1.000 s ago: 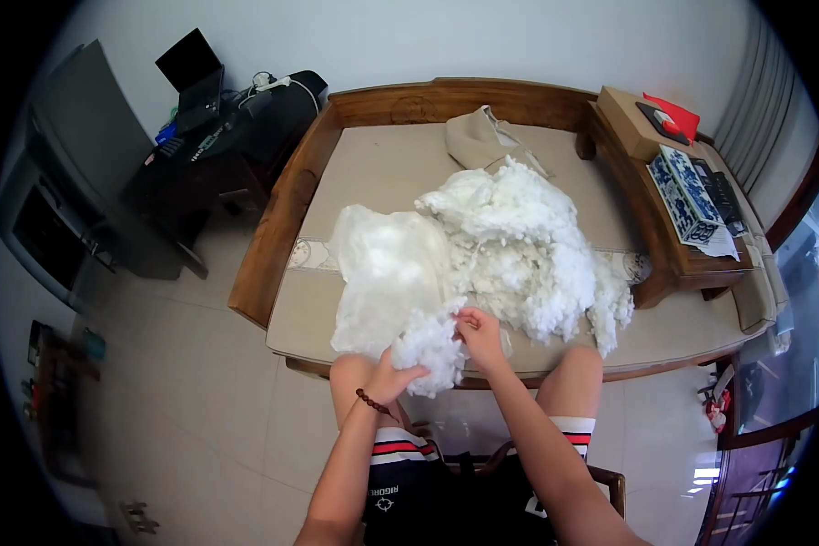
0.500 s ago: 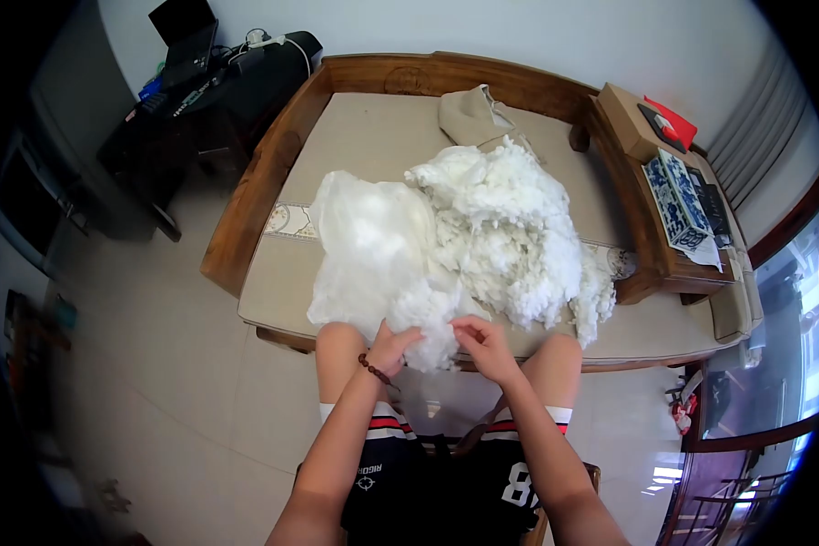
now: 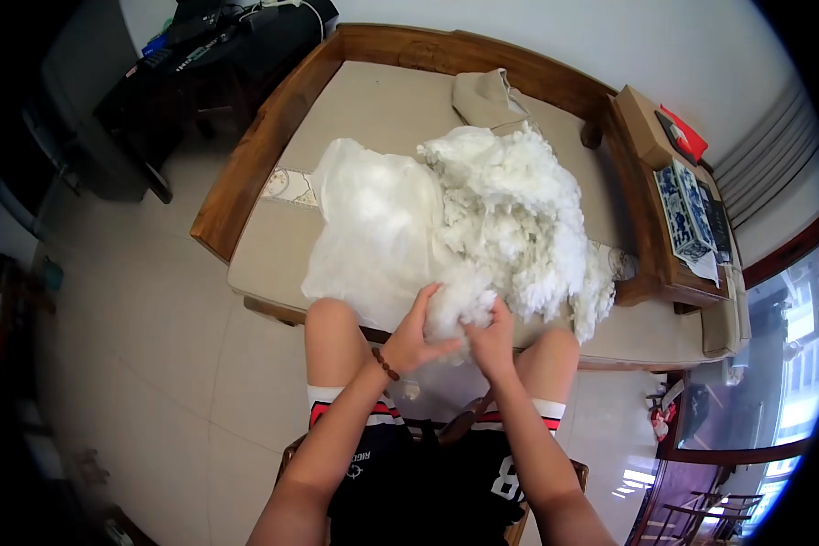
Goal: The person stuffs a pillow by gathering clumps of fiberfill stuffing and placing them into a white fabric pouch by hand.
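Between my two hands is a tuft of white fluffy stuffing (image 3: 457,305), held just past the sofa's front edge, above my knees. My left hand (image 3: 415,338), with a beaded bracelet at the wrist, cups its left side. On its right side my right hand (image 3: 491,338) grips it with curled fingers. Behind the tuft lies a white sheer fabric casing (image 3: 378,227), puffed out on the seat. A big loose heap of stuffing (image 3: 519,218) spreads to the right of the casing. Farther back rests a beige cloth cover (image 3: 487,98).
I sit facing a wooden sofa (image 3: 287,123) with beige cushions. On its right armrest are a cardboard box (image 3: 642,127) and a blue-and-white patterned box (image 3: 682,209). A dark desk (image 3: 218,77) with cables stands at the far left.
Both hands have moved slightly up with the tuft. The right hand has gone from a pinch at its edge to a grip around its side. The view has shifted a little.
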The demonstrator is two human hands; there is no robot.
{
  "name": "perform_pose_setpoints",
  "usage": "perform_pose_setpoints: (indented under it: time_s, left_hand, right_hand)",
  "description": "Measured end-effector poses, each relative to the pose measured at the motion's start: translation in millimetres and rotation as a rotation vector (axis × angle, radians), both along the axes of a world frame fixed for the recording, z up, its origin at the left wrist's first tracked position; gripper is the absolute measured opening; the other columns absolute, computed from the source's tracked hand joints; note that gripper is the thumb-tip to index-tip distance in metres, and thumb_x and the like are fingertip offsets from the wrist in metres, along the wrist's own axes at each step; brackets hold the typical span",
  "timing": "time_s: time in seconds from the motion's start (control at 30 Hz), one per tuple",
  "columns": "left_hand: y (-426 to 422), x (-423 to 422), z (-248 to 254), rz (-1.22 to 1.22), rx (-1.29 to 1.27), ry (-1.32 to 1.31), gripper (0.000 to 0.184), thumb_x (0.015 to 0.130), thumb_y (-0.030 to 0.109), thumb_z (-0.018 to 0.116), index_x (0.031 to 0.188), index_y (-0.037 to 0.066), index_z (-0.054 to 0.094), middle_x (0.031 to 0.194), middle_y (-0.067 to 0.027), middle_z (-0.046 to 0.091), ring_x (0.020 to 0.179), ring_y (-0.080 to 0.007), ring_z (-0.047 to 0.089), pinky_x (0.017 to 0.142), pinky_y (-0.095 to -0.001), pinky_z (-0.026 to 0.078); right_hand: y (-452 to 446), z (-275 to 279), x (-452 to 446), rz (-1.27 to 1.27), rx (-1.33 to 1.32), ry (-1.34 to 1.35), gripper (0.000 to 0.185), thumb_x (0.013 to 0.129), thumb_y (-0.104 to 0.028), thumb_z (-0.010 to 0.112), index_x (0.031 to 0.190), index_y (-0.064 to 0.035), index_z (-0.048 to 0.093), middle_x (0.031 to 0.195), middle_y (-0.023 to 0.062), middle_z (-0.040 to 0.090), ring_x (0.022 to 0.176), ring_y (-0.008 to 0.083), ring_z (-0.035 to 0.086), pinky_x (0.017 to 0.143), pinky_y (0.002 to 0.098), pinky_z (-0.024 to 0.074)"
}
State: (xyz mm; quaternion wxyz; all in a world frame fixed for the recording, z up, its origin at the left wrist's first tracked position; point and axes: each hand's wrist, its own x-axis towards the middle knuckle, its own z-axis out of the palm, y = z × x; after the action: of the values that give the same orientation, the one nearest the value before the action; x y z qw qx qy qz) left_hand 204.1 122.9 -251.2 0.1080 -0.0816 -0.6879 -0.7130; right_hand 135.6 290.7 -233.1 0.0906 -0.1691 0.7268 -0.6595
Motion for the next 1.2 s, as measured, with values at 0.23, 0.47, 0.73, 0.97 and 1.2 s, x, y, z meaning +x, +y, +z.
perform_pose_setpoints:
  time_s: [0.23, 0.47, 0.73, 0.97, 1.2]
  left_hand:
    - [-14, -14, 18, 0.266, -0.244, -0.188, 0.055, 0.09, 0.024, 0.08, 0.137, 0.007, 0.058, 0.13, -0.0124, 0.06, 0.111, -0.0281, 0.062, 0.094, -0.0391, 0.053]
    - [4, -20, -22, 0.335, -0.786, 0.025, 0.045, 0.084, 0.02, 0.081, 0.125, 0.01, 0.067, 0.122, -0.0105, 0.062, 0.107, -0.031, 0.061, 0.096, -0.0434, 0.05]
    - [2, -31, -33, 0.367, -0.483, -0.08, 0.018, 0.09, 0.012, 0.072, 0.105, 0.002, 0.073, 0.098, -0.0131, 0.065, 0.087, -0.0317, 0.066, 0.08, -0.0419, 0.053]
    - [-3, -29, -31, 0.379, -0.337, -0.072, 0.019, 0.098, 0.014, 0.064, 0.104, -0.001, 0.073, 0.092, -0.0145, 0.067, 0.077, -0.0273, 0.063, 0.071, -0.0349, 0.05]
    - [-7, -24, -20, 0.305, -0.195, -0.151, 0.018, 0.097, 0.012, 0.065, 0.105, -0.001, 0.074, 0.088, -0.0162, 0.066, 0.077, -0.0297, 0.065, 0.071, -0.0369, 0.051]
  right_hand:
    - [71, 82, -23, -0.318, -0.364, -0.255, 0.045, 0.091, 0.003, 0.068, 0.135, -0.0013, 0.057, 0.121, 0.0116, 0.071, 0.102, 0.02, 0.071, 0.086, 0.0347, 0.0596]
    - [137, 149, -11, -0.244, -0.318, 0.149, 0.062, 0.088, -0.013, 0.076, 0.144, -0.0001, 0.051, 0.128, 0.0139, 0.068, 0.109, 0.0232, 0.07, 0.093, 0.0369, 0.0593]
    - [169, 173, 3, -0.261, -0.149, 0.16, 0.059, 0.087, -0.015, 0.077, 0.14, 0.0004, 0.055, 0.128, 0.0144, 0.068, 0.111, 0.0235, 0.069, 0.096, 0.038, 0.057]
    - [108, 40, 14, 0.296, -0.272, -0.491, 0.054, 0.089, -0.007, 0.07, 0.141, 0.001, 0.056, 0.123, 0.0123, 0.071, 0.108, 0.022, 0.07, 0.093, 0.0357, 0.0575]
    - [18, -40, 15, 0.246, -0.074, -0.865, 0.042, 0.096, -0.009, 0.061, 0.138, -0.0052, 0.059, 0.117, 0.0077, 0.071, 0.1, 0.0175, 0.071, 0.084, 0.0336, 0.0587]
